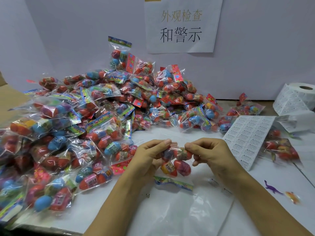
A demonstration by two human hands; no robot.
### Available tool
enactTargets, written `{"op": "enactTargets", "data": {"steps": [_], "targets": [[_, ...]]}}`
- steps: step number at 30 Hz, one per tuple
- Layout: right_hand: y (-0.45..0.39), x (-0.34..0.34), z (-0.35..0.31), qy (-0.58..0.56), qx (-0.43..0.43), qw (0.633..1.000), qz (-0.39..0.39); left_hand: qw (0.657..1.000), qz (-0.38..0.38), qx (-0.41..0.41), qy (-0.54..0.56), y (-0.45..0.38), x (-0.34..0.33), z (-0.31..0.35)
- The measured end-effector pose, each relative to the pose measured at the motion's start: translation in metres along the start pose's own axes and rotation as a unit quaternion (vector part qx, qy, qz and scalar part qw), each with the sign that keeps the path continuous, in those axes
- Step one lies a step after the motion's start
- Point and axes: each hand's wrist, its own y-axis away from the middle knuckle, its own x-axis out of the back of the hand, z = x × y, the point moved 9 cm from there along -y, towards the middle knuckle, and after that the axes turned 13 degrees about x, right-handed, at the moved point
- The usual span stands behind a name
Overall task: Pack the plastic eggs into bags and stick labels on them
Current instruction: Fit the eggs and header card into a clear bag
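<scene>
Item: clear bag of plastic eggs [175, 160], held above the table [255, 210] near the label sheet [245, 140], left hand [150, 155] and right hand [209, 152] each pinching its upper edge; I judge slippery film could slip, spilling eggs.

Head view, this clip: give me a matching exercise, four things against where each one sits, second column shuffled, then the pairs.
Things:
1. bag of eggs
2. label sheet
3. label roll
4. purple toy dinosaur

Places:
A. far right, against the wall
B. on the table near the right forearm
C. pinched at its top edge by the left hand and the right hand
D. flat on the table, just right of the right hand

Pairs: 1-C, 2-D, 3-A, 4-B
</scene>
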Motion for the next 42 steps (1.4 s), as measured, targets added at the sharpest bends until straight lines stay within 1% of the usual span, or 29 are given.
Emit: {"op": "enactTargets", "data": {"steps": [5,14,18,20,21,23,26,28,29,31,33,35,36,37,38,40,42], "targets": [[-0.001,0.005,0.004,-0.016,-0.016,1.0,-0.004,1.0,-0.018,0.013,-0.017,0.001,-0.002,-0.001],[-0.002,0.005,0.009,-0.068,-0.064,0.995,-0.032,1.0,0.001,0.018,-0.007,-0.004,0.003,-0.003],[-0.001,0.005,0.01,-0.073,-0.072,0.994,-0.045,1.0,0.007,0.004,-0.026,-0.006,0.006,-0.002],[0.0,0.006,0.013,-0.076,-0.085,0.993,-0.042,0.998,0.021,-0.008,-0.052,-0.007,0.009,-0.001],[0.0,0.006,0.014,-0.08,-0.093,0.992,-0.03,0.997,0.032,-0.009,-0.07,-0.008,0.01,-0.001],[-0.001,0.011,0.019,-0.108,-0.104,0.988,0.018,0.994,0.044,0.004,-0.096,-0.01,0.011,-0.004],[-0.002,0.018,0.023,-0.208,-0.103,0.967,0.105,0.996,0.029,0.018,-0.085,-0.01,0.009,-0.007],[-0.001,0.019,0.025,-0.244,-0.102,0.956,0.13,0.998,0.014,0.001,-0.055,-0.01,0.007,-0.006],[-0.001,0.017,0.024,-0.235,-0.1,0.959,0.123,0.999,0.015,-0.013,-0.031,-0.01,0.008,-0.003],[0.001,0.012,0.023,-0.169,-0.097,0.978,0.077,0.999,0.025,-0.038,0.02,-0.012,0.014,0.003],[0.004,0.002,0.024,-0.088,-0.103,0.991,0.001,0.997,0.033,-0.054,0.043,-0.012,0.018,0.007],[0.012,-0.013,0.027,-0.022,-0.118,0.989,-0.09,0.997,0.035,-0.062,0.039,-0.012,0.02,0.008],[0.015,-0.019,0.028,-0.003,-0.121,0.985,-0.12,0.996,0.035,-0.067,0.04,-0.011,0.021,0.008],[0.016,-0.021,0.028,0.006,-0.125,0.983,-0.13,0.996,0.034,-0.073,0.045,-0.01,0.021,0.01],[0.015,-0.02,0.028,0.005,-0.125,0.985,-0.118,0.995,0.036,-0.079,0.051,-0.009,0.022,0.011],[0.009,-0.011,0.025,0.004,-0.113,0.991,-0.07,0.994,0.042,-0.088,0.052,-0.007,0.022,0.013],[0.008,-0.008,0.021,0.014,-0.101,0.993,-0.066,0.994,0.047,-0.09,0.037,-0.007,0.021,0.013]]}}
